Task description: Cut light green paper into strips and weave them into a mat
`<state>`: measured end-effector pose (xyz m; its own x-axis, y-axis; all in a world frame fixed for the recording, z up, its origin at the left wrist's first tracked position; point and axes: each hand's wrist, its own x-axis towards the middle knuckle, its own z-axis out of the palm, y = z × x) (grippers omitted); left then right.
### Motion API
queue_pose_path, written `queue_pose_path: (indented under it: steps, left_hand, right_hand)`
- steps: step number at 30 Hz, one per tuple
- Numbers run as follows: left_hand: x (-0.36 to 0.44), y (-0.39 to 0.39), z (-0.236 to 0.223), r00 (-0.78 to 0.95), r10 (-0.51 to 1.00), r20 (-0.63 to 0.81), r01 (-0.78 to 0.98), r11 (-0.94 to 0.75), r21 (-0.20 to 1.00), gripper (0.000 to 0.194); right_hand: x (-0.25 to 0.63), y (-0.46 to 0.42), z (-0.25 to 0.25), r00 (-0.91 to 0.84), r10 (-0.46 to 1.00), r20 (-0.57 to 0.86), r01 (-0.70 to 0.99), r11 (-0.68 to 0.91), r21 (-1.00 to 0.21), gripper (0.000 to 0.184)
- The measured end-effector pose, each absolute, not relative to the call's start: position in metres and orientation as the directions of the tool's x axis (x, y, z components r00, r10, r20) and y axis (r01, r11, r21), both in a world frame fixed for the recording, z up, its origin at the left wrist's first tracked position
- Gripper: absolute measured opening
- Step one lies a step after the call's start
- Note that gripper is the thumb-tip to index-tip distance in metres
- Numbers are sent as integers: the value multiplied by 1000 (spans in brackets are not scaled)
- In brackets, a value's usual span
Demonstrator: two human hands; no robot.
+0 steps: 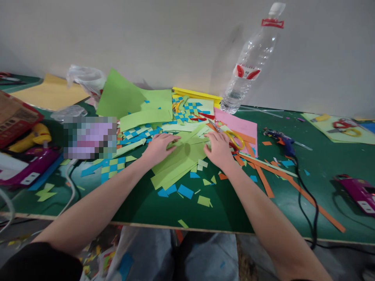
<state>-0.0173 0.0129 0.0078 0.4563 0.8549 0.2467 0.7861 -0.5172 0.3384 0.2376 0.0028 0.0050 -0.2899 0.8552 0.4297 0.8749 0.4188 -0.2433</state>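
Note:
My left hand rests at the left edge of a heap of light green paper strips, thumb apart from the fingers. At the heap's right side, my right hand lies over the paper with its thumb apart too. Neither hand visibly grips anything, though some fingertips are partly hidden. Yellow-handled scissors lie just beyond my right hand, blades toward the heap. Woven blue-and-green paper pieces lie behind the strips, and another woven piece is left of my left forearm. Blue and green scraps are scattered in front.
A clear plastic bottle leans by the wall. Right, a blue glue gun trails a cable over orange strips. A purple device sits at far right, another purple device at left. Large green paper stands behind.

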Motion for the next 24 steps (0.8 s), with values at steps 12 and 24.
queue_pose_path:
  steps: [12,24]
  left_hand:
    - [-6,4,9,250,921,298,387,-377,842,48]
    - [3,-4,15,222,974,48,105,-73,992,59]
  right_hand:
    - [230,-6,12,-588,741,326,630,672,-390,55]
    - [227,-8,11,-647,703,294,656,710,-255,64]
